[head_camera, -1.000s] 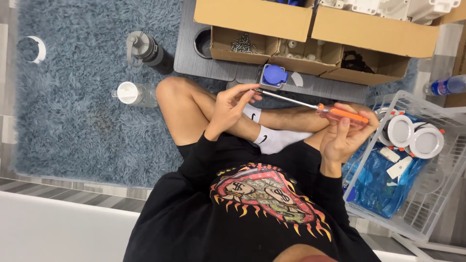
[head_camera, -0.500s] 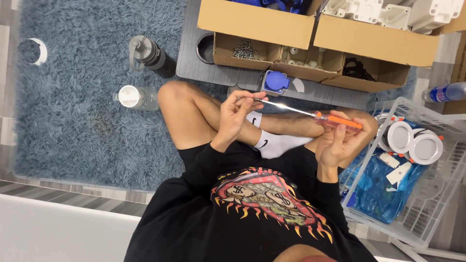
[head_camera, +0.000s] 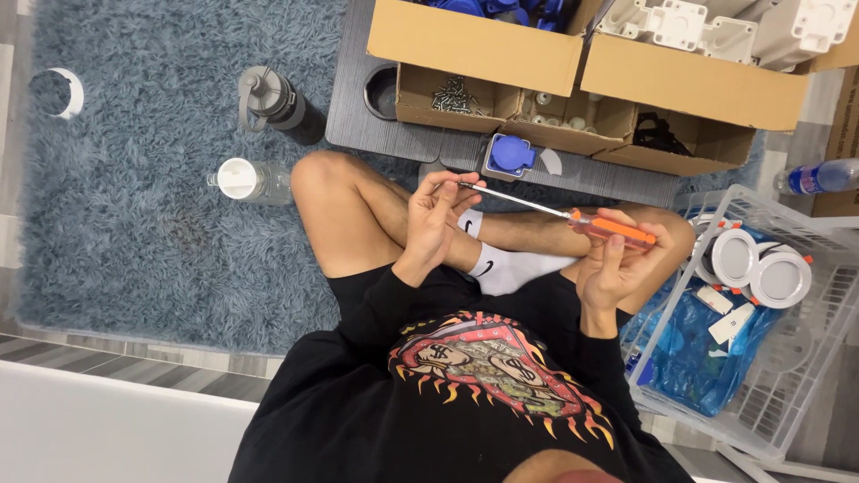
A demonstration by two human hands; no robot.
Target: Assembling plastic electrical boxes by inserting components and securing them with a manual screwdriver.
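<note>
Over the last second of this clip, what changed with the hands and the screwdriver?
Very little. The left hand stays closed at the tip of the orange-handled screwdriver, the right hand keeps gripping its handle, and only the view drifts slightly. Nothing was picked up or released; bottles, boxes and basket stayed put.

A screwdriver (head_camera: 573,217) with a thin, bright metal shaft and a glossy, translucent orange plastic handle is lying across a person's hands above a shaggy grey-blue pile rug (head_camera: 134,179). Matt brown cardboard boxes (head_camera: 501,54) are sitting on a dark, grained tray (head_camera: 358,125). A white plastic wire basket (head_camera: 787,394) is holding crinkled, shiny blue plastic bags (head_camera: 698,358). The black sweatshirt (head_camera: 376,420) is looking soft and matt, its printed chest graphic smooth.
</note>
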